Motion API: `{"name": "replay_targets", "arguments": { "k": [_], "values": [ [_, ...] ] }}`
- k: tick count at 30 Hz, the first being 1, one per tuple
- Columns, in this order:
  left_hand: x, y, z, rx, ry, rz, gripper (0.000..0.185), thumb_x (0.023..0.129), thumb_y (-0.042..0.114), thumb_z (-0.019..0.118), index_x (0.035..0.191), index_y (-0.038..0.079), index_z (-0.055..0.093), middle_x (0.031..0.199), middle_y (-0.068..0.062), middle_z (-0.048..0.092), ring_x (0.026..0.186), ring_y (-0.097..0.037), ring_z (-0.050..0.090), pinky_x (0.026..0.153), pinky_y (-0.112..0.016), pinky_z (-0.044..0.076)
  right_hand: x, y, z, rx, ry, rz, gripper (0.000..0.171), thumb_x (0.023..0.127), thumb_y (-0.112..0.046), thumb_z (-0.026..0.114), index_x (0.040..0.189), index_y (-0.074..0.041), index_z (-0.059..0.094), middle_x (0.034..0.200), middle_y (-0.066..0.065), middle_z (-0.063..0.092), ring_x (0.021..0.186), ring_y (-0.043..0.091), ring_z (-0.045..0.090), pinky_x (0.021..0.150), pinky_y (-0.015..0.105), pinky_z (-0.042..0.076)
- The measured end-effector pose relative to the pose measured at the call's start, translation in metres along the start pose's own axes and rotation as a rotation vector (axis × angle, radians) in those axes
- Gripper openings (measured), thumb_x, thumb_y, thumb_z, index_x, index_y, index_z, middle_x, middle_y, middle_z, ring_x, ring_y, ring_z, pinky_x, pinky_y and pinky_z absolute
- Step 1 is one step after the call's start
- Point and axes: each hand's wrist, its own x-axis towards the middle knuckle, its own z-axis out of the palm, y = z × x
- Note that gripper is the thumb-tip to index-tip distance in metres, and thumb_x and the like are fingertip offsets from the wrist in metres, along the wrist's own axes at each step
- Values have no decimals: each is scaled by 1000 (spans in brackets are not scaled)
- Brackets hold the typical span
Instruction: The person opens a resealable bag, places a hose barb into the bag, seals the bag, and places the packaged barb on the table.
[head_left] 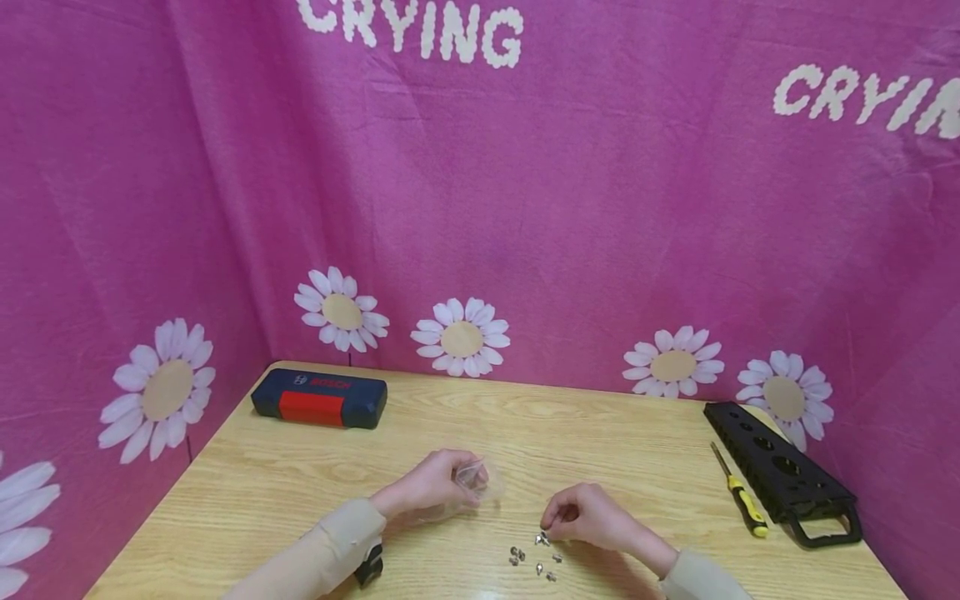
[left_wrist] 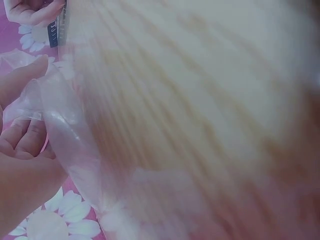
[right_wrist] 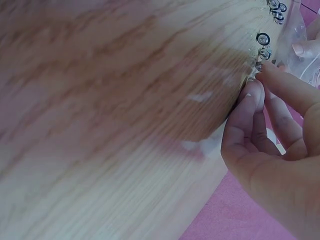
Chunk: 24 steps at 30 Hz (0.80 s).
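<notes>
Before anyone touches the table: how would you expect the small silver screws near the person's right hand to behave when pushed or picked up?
The screws look small and metallic, so they are probably light and would scatter easily if pushed across the smooth wooden table. Their rounded shapes suggest some may roll. The right hand uses fingertips on one, which hints they need a fine pinch and may slip.
</notes>
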Motion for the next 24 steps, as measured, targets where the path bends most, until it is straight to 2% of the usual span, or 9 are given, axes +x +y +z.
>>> {"name": "replay_targets", "arguments": {
  "k": [15, 19, 24],
  "values": [
    [-1, 2, 0, -4, -17, -7, 21, 85, -1, 84, 101, 4, 72, 102, -3, 74, 96, -13, 61, 91, -32, 49, 2, -3, 2, -51, 18, -12, 8, 85, 1, 83, 83, -3, 76, 76, 0, 74, 70, -8, 57, 63, 17, 52],
    [-1, 2, 0, 8, -14, 4, 22, 85, 0, 85, 102, 4, 72, 102, -3, 75, 96, -12, 61, 91, -31, 49, 2, -4, 2, -76, 17, -33, 10, 86, 4, 81, 82, -4, 75, 75, -2, 73, 70, -8, 56, 64, 17, 52],
    [0, 0, -1, 11, -14, 21, 22, 84, 0, 85, 102, 4, 72, 103, -3, 75, 95, -11, 61, 90, -28, 48, 2, -3, -2, -53, -3, -11, 7, 88, 4, 75, 84, -2, 73, 78, -1, 73, 69, -6, 54, 63, 18, 51]
  ]
}}
